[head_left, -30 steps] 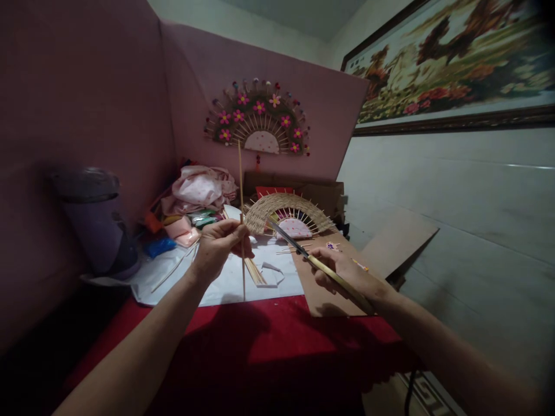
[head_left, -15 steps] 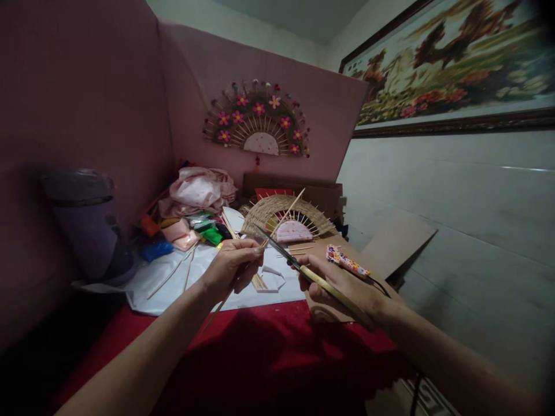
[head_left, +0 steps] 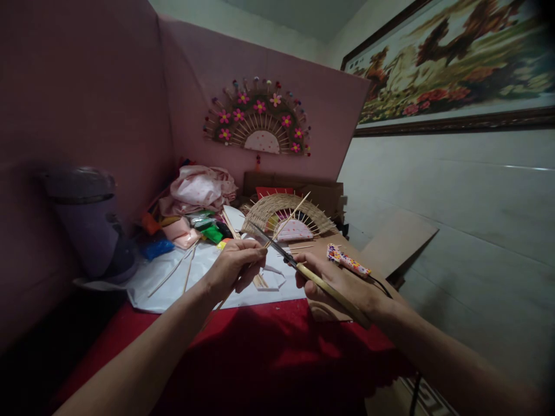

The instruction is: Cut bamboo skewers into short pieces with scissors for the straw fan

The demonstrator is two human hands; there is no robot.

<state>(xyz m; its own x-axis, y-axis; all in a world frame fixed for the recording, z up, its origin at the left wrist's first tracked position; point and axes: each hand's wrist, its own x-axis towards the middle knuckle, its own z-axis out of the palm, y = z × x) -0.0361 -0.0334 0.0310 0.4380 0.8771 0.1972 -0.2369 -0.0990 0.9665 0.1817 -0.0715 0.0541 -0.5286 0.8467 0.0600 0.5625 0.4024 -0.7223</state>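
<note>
Between its fingertips my left hand (head_left: 240, 263) pinches a thin wooden stick (head_left: 292, 215), which slants up to the right and also shows below the hand. My right hand (head_left: 332, 283) grips scissors (head_left: 323, 283) with pale yellow handles. Their blades point up and left, crossing the stick just beyond my left fingertips; whether they are fully closed is too small to tell. Behind the hands stands a woven fan (head_left: 271, 205) with sticks poking from its edge and a pink dotted half-round base (head_left: 295, 230). More sticks and white paper pieces (head_left: 273, 280) lie under the hands.
A flowered fan (head_left: 260, 115) hangs on the pink board. Pink cloth (head_left: 202, 188), coloured packets (head_left: 182, 231) and a purple container (head_left: 93, 225) are at the left. A flower-patterned tool (head_left: 349, 261) with a cord lies on cardboard (head_left: 329, 312) at the right.
The stick in my left hand has shifted slightly right, and its upper end tilts a little more to the right. The scissors have moved slightly left, their blades now across the stick.
</note>
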